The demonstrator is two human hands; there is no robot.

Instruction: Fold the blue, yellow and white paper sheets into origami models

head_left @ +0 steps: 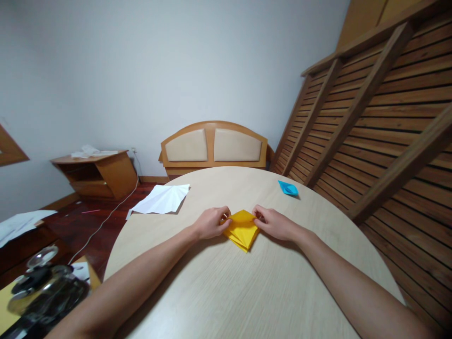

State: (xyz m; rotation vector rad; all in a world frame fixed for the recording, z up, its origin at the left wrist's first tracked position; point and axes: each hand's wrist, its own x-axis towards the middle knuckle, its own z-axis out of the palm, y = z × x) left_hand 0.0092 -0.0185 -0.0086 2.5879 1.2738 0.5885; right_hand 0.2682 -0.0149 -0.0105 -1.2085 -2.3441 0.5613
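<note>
A folded sheet of yellow paper (243,229) rests on the round table (197,292), its layers forming a diamond with one corner pointing toward me. Creases fan out across its lower half. My left hand (214,222) pinches the left corner between thumb and fingers. At the opposite corner, my right hand (271,221) grips the paper the same way. Beyond my right hand lies a small blue folded paper piece (288,188). To the far left on the tabletop is a creased white sheet of paper (160,199).
A wooden headboard (213,162) stands behind the table. Slatted wooden panels (374,127) lean along the right side. A low cabinet (106,176) with papers on top is at the left wall. Dark glassy objects (52,292) sit at the lower left.
</note>
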